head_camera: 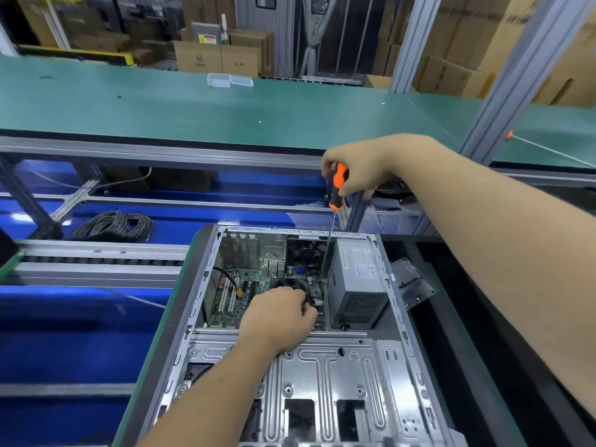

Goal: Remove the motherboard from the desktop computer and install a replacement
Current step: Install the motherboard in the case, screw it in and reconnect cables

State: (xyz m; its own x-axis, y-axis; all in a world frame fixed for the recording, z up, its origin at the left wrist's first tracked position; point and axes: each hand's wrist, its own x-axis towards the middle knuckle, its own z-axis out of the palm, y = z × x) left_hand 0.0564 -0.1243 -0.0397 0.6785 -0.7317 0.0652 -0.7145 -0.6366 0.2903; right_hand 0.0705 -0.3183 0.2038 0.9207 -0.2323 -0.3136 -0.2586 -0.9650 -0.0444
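Screwdriver (337, 185) with an orange and black handle stands nearly upright in the right hand (358, 169), whose fingers (350, 188) curl round the handle above the open desktop computer case (400, 317). Its long thin shaft runs down into the case, the tip ending between the black fan area and the grey power supply (358, 285); whether the tip touches a screw cannot be made out.

The case lies on its side on the bench (145, 375), with its side panel off. The green motherboard (238, 295) sits in the far left part of the case, still inside it, with white expansion slots along its left side and a black cable with a yellow connector lying across it. The power supply fills the far right corner, just beside the board. A silver drive cage (322, 382) with stamped ribs covers the near half of the case.

The left hand (277, 317) reaches in over the drive cage and rests at the near right part of the motherboard, its fingers curled round a bundle of black cables (304, 290) by the round cooler. The cooler itself is mostly hidden behind the hand.

Left of the case, a coil of grey cable (117, 225) lies on a blue surface. Beyond it runs a long green conveyor surface (161, 104) carrying a small clear plastic box (219, 80), with cardboard boxes (216, 56) stacked behind.
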